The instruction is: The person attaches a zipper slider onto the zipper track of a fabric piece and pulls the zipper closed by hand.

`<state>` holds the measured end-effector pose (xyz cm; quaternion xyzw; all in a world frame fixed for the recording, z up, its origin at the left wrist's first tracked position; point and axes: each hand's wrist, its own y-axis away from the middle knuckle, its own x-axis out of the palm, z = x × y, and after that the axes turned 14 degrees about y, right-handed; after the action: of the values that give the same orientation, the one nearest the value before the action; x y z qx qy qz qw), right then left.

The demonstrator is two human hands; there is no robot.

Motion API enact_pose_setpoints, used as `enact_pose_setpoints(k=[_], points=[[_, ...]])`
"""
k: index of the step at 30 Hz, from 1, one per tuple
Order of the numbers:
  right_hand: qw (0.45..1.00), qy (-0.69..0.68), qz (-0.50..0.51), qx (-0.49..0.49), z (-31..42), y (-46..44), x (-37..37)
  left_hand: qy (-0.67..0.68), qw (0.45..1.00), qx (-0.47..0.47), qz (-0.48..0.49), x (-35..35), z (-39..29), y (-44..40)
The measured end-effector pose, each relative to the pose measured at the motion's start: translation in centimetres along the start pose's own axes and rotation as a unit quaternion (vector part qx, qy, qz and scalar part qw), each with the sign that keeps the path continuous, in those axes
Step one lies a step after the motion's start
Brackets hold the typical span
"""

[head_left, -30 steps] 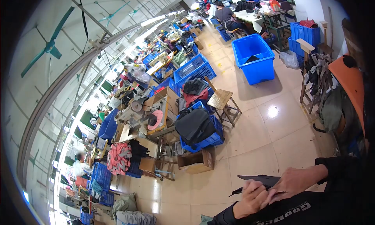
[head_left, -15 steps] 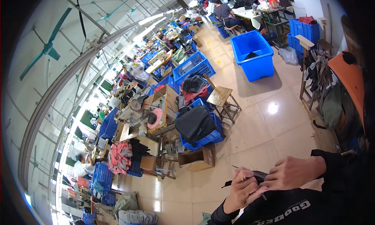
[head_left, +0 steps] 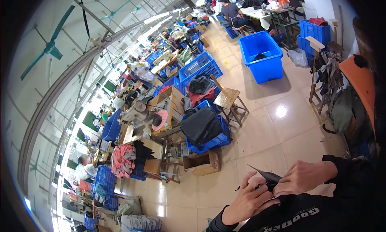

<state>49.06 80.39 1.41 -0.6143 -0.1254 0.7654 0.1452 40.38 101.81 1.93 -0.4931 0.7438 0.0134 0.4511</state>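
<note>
A dark, flat piece of fabric (head_left: 270, 177) with a pointed corner and a few loose threads sticks up between my two hands, in front of the black garment I wear. My left hand (head_left: 252, 196) is closed at its lower left edge, fingers bent, with a small black bit showing among them. On the other side my right hand (head_left: 302, 178) is closed over the fabric's right end, knuckles up. The fingertips of both hands nearly meet, and much of the fabric is hidden behind them.
A wooden stool (head_left: 227, 98) stands beyond my hands, near a blue crate (head_left: 223, 140) heaped with dark cloth. A large blue tub (head_left: 263, 69) sits on the tiled floor. Sewing tables line the left; an open cardboard box (head_left: 203, 163) lies nearer. A seated person (head_left: 232, 12) works far off.
My left hand has shifted slightly down and left, its index finger lifting. More of the dark fabric now shows, its corner pointing up. My right hand has barely moved.
</note>
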Motion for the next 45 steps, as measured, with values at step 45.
enact_pose_setpoints(k=[45], points=[[0.999,-0.042,0.021,0.019,2.1,-0.9,1.3,0.01,0.986,0.077,-0.148,2.1,1.0,1.5]])
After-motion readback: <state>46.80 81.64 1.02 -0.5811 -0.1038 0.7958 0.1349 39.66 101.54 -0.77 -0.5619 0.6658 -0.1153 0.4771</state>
